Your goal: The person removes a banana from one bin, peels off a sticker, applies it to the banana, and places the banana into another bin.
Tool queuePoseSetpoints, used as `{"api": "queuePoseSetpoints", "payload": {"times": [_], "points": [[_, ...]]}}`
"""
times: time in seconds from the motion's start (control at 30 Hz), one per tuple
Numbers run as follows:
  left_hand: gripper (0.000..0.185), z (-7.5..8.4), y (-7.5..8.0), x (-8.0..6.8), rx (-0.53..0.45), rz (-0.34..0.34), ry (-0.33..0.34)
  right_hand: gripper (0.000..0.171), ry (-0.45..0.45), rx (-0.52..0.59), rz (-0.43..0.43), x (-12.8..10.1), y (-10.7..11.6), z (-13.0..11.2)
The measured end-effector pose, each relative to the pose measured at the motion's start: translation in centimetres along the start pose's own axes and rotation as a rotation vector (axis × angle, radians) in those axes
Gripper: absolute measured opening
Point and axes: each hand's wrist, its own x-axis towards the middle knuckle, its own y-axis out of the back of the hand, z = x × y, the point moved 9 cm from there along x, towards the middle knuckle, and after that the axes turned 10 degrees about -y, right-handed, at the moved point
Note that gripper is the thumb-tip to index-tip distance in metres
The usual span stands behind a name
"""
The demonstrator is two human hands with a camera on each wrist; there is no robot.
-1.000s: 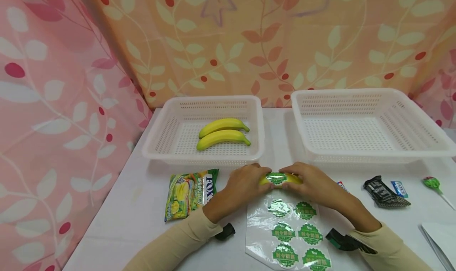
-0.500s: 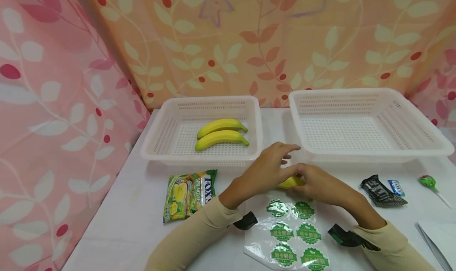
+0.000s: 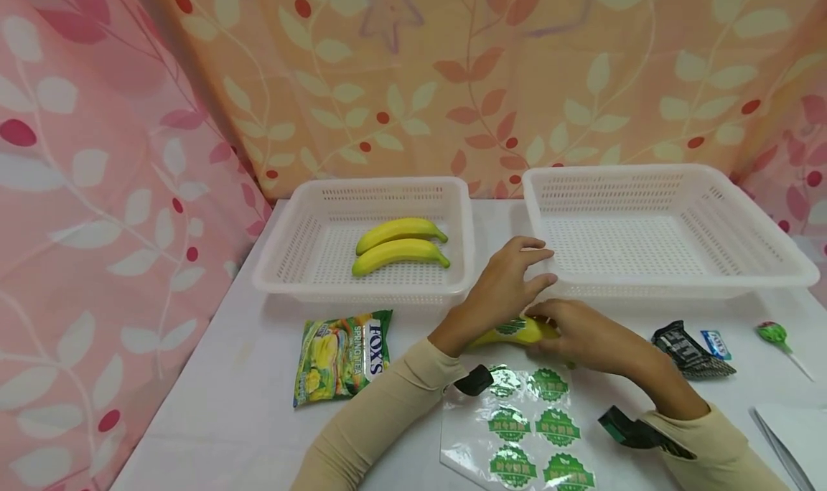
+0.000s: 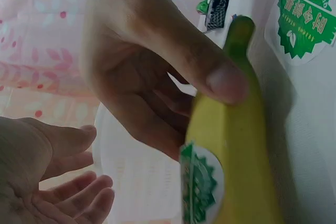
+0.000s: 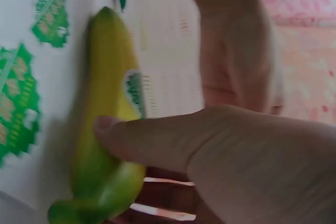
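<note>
A right hand (image 4: 152, 77) gripped a yellow banana (image 4: 236, 150), thumb pressed on its upper side. A green sticker (image 4: 199, 187) sat on the peel. The left hand (image 4: 47, 182) lay open just beside, fingers relaxed. Another green sticker (image 4: 307, 14) lay on the sheet.

A makeshift staged recording corner: leaf-patterned curtains (image 3: 452, 75) enclose a white-covered desk (image 3: 245, 383) laid out with two white plastic baskets (image 3: 304, 261) and snacks.
</note>
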Motion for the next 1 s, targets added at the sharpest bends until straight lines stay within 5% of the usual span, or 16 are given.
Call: {"api": "queuePoseSetpoints", "payload": {"times": [0.3,0.6,0.73,1.0], "points": [[0.041,-0.6,-0.3,0.1,-0.015,0.003,0.016,0.044,-0.135,-0.133,-0.007,-3.7,3.9,1.2],[0.039,-0.8,-0.2,0.2,0.003,0.016,0.04,0.058,-0.168,-0.239,0.22,-7.6,11.5,3.2],[0.038,-0.8,-0.2,0.3,0.016,0.029,0.044,0.06,-0.176,-0.221,0.318,-7.6,15.0,4.0],[0.038,-0.8,-0.3,0.1,0.0,0.049,0.034,0.059,-0.199,-0.167,0.27,-3.9,19.3,6.3]]}}
